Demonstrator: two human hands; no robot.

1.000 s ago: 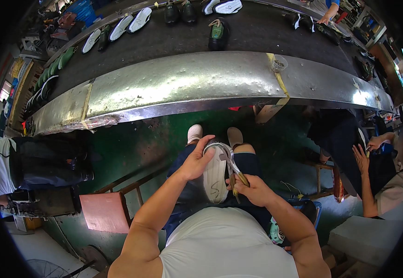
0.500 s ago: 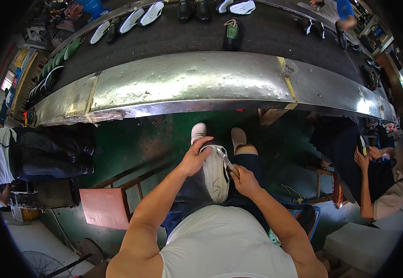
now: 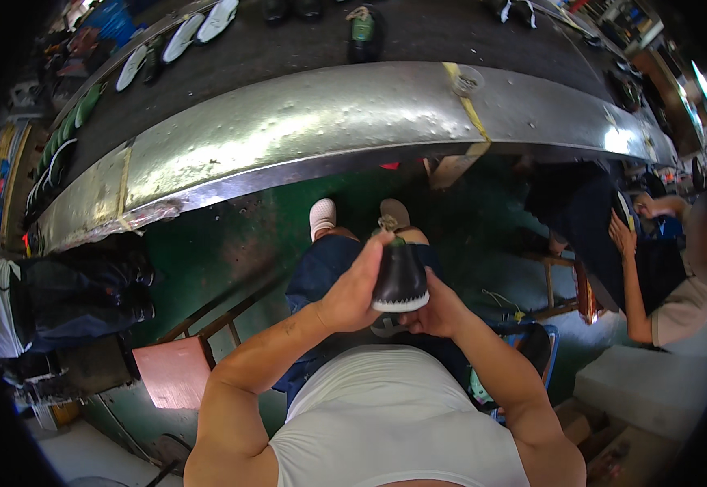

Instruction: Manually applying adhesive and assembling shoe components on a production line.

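In front of my lap, my left hand (image 3: 357, 280) is closed round the side of a dark shoe upper (image 3: 399, 276) stretched over a green last. The toe faces me, and a jagged white edge runs along its bottom. A loop of cord (image 3: 387, 221) sticks up at the far end. On the other side my right hand (image 3: 437, 307) rests against the shoe near the toe, its fingers partly hidden. Beneath the shoe, beside those fingers, shows the grey metal head of a hand tool that looks like pincers (image 3: 386, 328).
A metal-edged bench (image 3: 288, 114) runs across ahead of me, with another dark shoe on a last (image 3: 363, 34) and several pale-soled shoes on it. A pink-topped stool (image 3: 173, 372) stands at left. Seated at right, another person (image 3: 662, 268) handles a shoe.
The shoe has turned from its pale sole facing up to its dark upper and toe facing me. The tool has left the sole's edge. My view has shifted to the right.
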